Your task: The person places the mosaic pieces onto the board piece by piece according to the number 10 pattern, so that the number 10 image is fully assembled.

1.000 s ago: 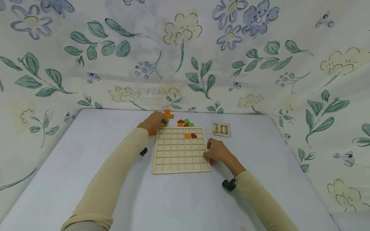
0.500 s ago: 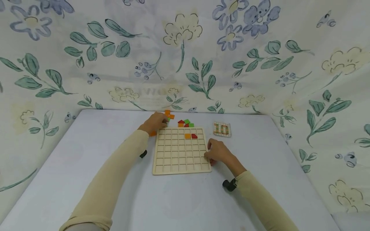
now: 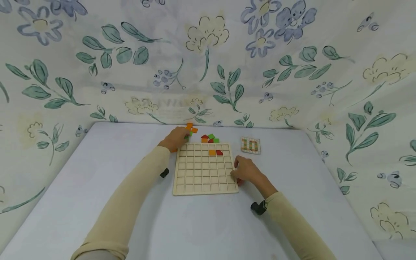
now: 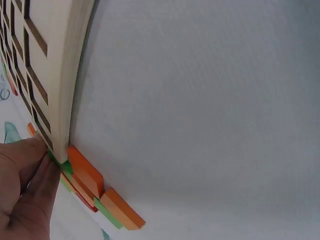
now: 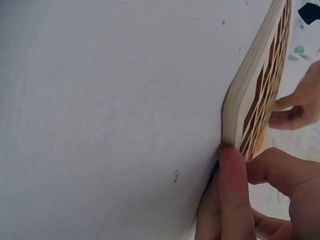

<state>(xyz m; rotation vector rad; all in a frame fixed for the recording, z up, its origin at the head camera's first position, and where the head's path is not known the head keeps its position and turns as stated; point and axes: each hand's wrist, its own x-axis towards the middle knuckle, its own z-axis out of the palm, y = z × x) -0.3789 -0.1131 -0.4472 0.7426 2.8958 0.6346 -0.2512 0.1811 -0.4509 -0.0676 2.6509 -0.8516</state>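
A square wooden grid board lies on the white table, an orange square tile and a red rounded tile in its cells. At its far left corner, my left hand has thumb and fingertips together on a green tile, partly hidden by the hand and board. With the thumb over the rim and fingers against the side and underside, my right hand grips the board's right edge.
Behind the board lie several loose tiles, among them an orange one, a red triangle and a green one. A checkered pattern card lies right of them. Floral cloth hangs behind the table.
The left hand's fingertips shift slightly among the tiles at the far left corner. The right hand stays at the board's edge, and the whole view shifts a little.
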